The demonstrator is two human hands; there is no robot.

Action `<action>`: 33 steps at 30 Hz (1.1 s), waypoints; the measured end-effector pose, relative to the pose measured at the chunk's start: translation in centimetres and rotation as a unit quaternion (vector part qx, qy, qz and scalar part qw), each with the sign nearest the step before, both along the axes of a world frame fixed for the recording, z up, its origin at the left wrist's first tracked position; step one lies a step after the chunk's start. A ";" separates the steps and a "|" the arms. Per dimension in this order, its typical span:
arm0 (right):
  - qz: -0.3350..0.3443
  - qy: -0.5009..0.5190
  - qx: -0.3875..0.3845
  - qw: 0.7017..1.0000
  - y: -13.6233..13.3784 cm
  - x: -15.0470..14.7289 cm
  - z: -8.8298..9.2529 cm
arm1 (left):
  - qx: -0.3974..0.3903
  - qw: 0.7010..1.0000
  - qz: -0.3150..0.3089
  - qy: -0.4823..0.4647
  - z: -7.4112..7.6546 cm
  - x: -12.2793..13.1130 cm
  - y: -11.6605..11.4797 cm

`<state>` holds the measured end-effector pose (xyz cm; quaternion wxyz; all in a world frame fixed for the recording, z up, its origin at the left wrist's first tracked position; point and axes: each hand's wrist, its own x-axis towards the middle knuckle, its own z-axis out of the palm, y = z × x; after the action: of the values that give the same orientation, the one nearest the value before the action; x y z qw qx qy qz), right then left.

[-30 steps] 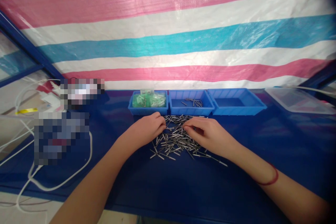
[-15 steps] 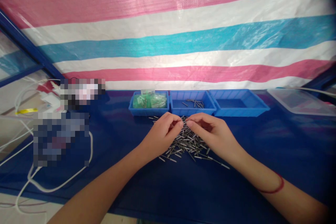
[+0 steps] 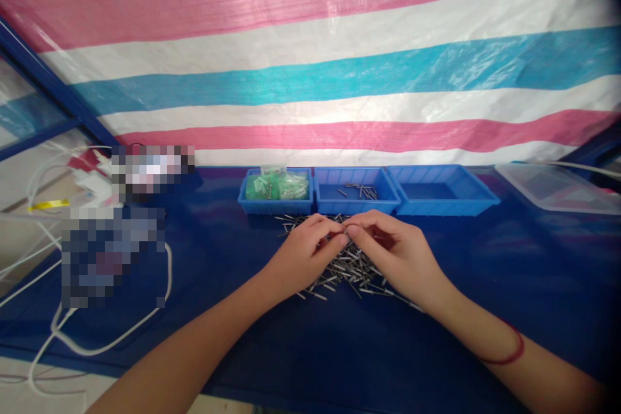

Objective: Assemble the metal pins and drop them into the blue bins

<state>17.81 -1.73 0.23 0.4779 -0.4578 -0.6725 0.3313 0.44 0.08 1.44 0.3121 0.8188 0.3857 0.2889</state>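
A loose pile of blind rivets [image 3: 353, 270], thin silvery pins with thicker ends, lies on the dark blue table. Over the pile, my left hand [image 3: 310, 252] and my right hand [image 3: 395, 249] meet, their fingertips touching. Thumb and forefinger are pinched together on each hand. Whatever sits between the fingertips is too small and covered to make out. Just behind the hands stands a blue bin [image 3: 334, 200] with several rivets [image 3: 363, 191] on its floor.
To the left, another blue bin [image 3: 250, 207] holds green and clear bags of small parts [image 3: 279, 186]. A third blue bin [image 3: 446, 207] and a clear plastic lid [image 3: 548, 191] are at right. White cables [image 3: 121, 339] and blurred-out items lie left. Striped sheeting [image 3: 310, 84] hangs behind.
My left hand has moved right and slightly down, closing the gap between the hands. My right hand has shifted slightly down and right. The bins have stayed put.
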 end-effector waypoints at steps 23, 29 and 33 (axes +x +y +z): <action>-0.079 0.159 -0.132 0.975 2.8 0.7 -0.4 | -0.002 0.998 0.054 0.034 0.9 -0.9 0.5; -0.126 0.312 -0.174 0.925 4.6 1.8 0.5 | 0.052 0.989 0.059 0.125 1.9 -2.3 1.1; -0.116 0.318 -0.190 0.922 3.9 2.1 0.4 | 0.057 0.969 0.020 0.238 2.4 -4.1 2.0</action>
<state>19.93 2.21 0.63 0.6058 -0.4850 -0.3523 0.5232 -3.63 2.04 3.84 0.1582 0.8727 0.4478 0.1137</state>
